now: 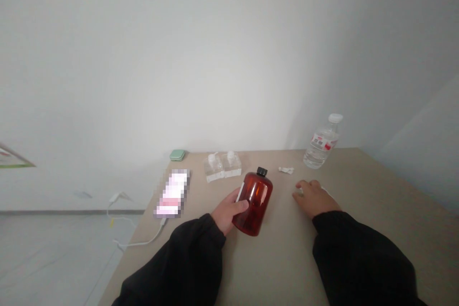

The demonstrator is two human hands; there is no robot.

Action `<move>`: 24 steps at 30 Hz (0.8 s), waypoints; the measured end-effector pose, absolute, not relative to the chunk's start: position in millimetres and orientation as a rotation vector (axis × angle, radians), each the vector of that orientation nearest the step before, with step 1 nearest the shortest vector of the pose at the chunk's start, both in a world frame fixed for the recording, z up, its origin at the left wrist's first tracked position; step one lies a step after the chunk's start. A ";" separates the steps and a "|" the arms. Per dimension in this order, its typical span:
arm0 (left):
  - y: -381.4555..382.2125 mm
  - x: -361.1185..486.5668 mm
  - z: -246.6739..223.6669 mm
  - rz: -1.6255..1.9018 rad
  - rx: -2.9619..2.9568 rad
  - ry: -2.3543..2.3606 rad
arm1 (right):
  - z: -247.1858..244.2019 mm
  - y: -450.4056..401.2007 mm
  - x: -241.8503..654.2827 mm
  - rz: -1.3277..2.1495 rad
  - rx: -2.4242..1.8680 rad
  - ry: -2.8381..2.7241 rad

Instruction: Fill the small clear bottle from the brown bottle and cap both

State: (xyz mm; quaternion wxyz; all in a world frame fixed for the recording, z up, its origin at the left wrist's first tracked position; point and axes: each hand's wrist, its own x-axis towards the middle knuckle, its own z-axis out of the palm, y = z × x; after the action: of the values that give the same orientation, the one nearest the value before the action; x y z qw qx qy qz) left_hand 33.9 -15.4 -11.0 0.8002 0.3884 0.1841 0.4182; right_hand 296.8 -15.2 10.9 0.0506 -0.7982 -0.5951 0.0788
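My left hand (229, 211) is wrapped round a reddish-brown see-through bottle (255, 205) with a black neck cap and a pale label edge on its left side. The bottle leans slightly, its top tipped to the right, above the table's middle. To the right, my right hand (315, 199) rests low at the tabletop with its fingers curled in. A bit of something white shows between thumb and fingers, and a thin white curve shows behind the hand; what it is stays mostly hidden. A small crumpled white piece (286, 170) lies just beyond this hand.
Two clear square pump bottles (223, 167) stand near the wall. A clear water bottle (321, 146) is at the back right. On the left lie a lit phone (172, 193) with a white charging cable (143, 243) and a small green case (177, 155). The table (272, 267) meets the wall.
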 end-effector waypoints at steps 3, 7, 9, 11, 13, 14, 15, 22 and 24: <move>-15.5 34.5 -11.4 0.896 0.835 0.389 | 7.1 -10.0 300.3 0.259 -2.429 -1.825; -15.3 35.0 -11.9 0.898 0.835 0.403 | 8.0 -7.1 306.7 0.229 -2.449 -1.793; -15.1 35.0 -11.8 0.899 0.837 0.408 | 9.9 -8.2 310.6 0.132 -2.476 -1.706; -14.9 34.9 -11.4 0.901 0.836 0.417 | 10.8 -9.7 315.0 0.005 -2.496 -1.588; -14.8 34.9 -11.3 0.897 0.832 0.427 | 9.8 -10.1 320.2 -0.024 -2.472 -1.536; -14.7 34.9 -11.3 0.896 0.830 0.429 | 8.9 -9.7 322.9 0.008 -2.445 -1.548; -14.7 35.0 -11.3 0.894 0.829 0.431 | 8.1 -8.9 325.3 0.050 -2.414 -1.569; -15.5 35.3 -8.4 0.894 0.840 0.473 | 18.7 -9.3 301.4 0.122 -2.012 -1.611; -15.9 35.6 -7.4 0.889 0.854 0.484 | 22.6 -16.5 275.2 0.093 -1.704 -1.547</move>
State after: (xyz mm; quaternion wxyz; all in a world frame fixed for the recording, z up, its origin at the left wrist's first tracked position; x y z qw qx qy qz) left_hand 35.6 -15.9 -7.4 0.7887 0.3965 0.2247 0.4126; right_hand 275.2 -16.5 22.6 0.4070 -0.6757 -0.6135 0.0367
